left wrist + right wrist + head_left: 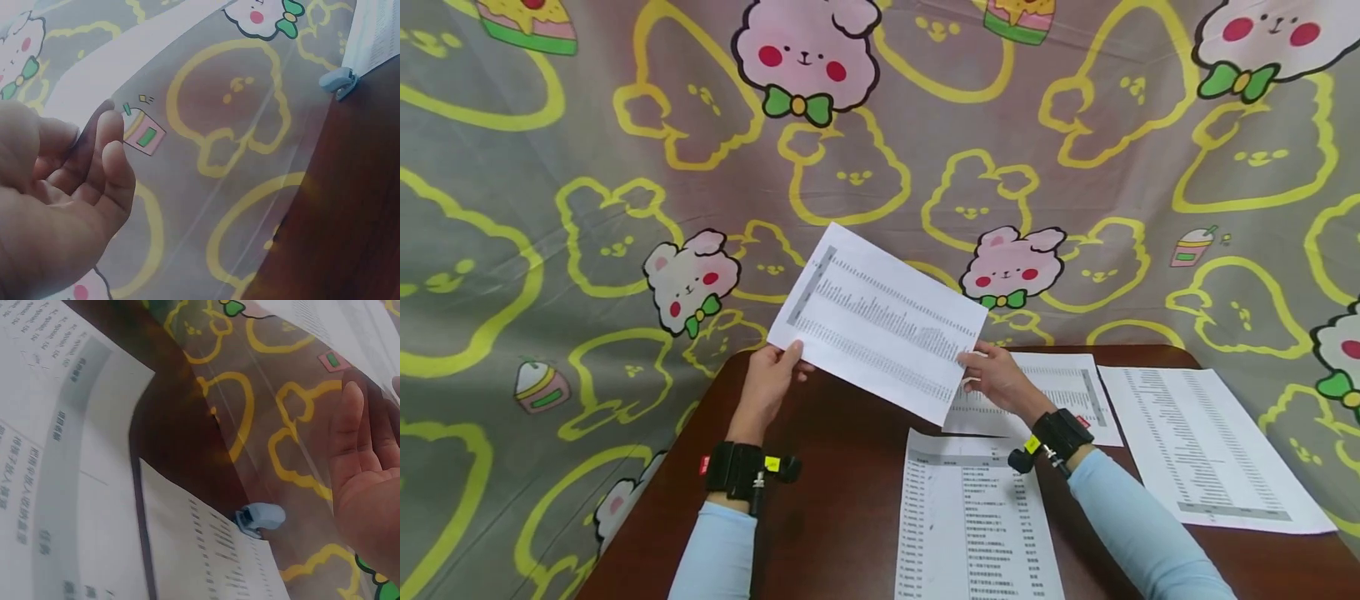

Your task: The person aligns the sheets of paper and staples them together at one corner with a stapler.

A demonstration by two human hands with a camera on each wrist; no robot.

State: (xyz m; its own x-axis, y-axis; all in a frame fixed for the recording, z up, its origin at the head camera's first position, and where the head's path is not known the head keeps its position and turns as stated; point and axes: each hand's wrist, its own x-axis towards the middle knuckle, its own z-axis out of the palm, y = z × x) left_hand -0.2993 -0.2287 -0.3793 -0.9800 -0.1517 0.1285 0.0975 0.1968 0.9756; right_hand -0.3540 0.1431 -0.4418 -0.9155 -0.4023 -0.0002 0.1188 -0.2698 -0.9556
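A printed sheet of paper (872,325) is held up at a tilt above the table, between both hands. My left hand (772,375) pinches its lower left edge, thumb in front; the left wrist view shows that hand (75,194) with its fingers bent behind the white sheet. At the right edge, my right hand (1000,379) pinches the sheet between thumb and fingers. In the right wrist view this hand (369,469) is partly cut off by the frame. A light blue stapler (262,516) touches a sheet's edge on the table; the head view does not show it.
On the dark brown table (827,492) lie a printed sheet (973,525) in front, another sheet (1067,371) behind it, partly covered by my right hand, and a third sheet (1195,442) at the right. A patterned cloth (895,158) hangs behind the table.
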